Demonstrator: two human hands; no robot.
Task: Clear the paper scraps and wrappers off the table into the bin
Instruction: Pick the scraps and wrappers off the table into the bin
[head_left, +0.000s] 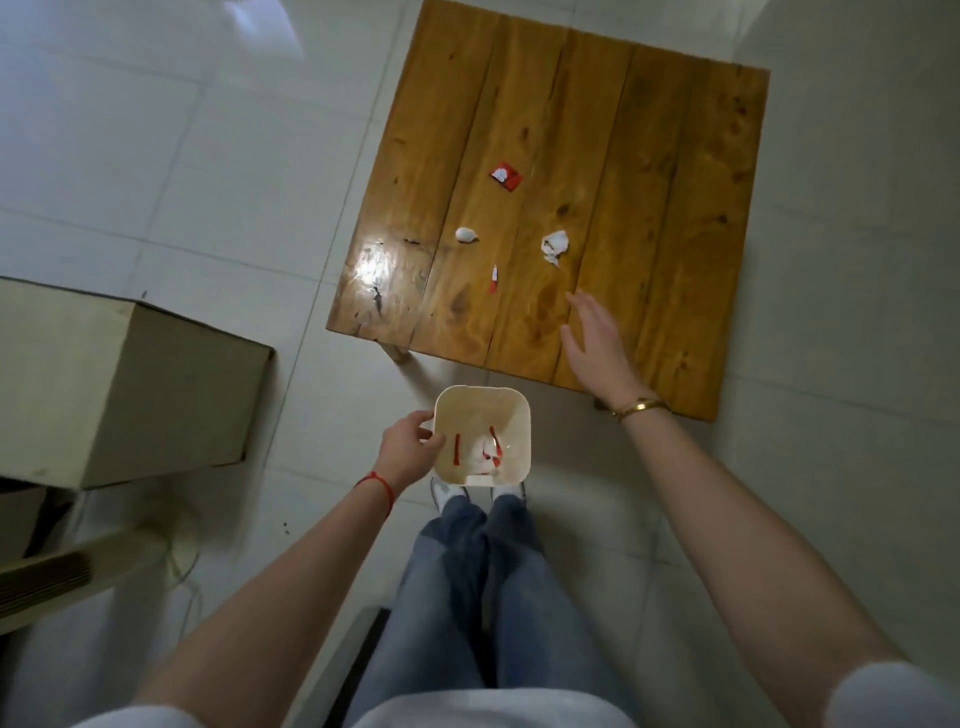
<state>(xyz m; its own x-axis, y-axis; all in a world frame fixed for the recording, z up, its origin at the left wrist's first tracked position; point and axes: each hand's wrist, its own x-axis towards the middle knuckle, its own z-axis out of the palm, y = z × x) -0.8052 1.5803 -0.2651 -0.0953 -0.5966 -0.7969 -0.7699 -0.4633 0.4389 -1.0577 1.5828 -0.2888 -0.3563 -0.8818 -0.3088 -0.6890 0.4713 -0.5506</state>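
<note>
Wooden table (649, 156), four scraps (555, 247)

Low square table of glossy orange-brown wooden planks (649, 182), seen from above. On it, four scraps, well apart: red-and-white torn square wrapper (506, 176) near the middle; small white crumpled paper ball (465, 235) toward the left; larger crumpled white paper scrap (555, 247) to the right; thin red-and-white paper strip (494, 279) nearest the front edge. Below the front edge, cream rounded-square plastic bin (511, 415), open-topped, already holding red and white scraps.
</note>
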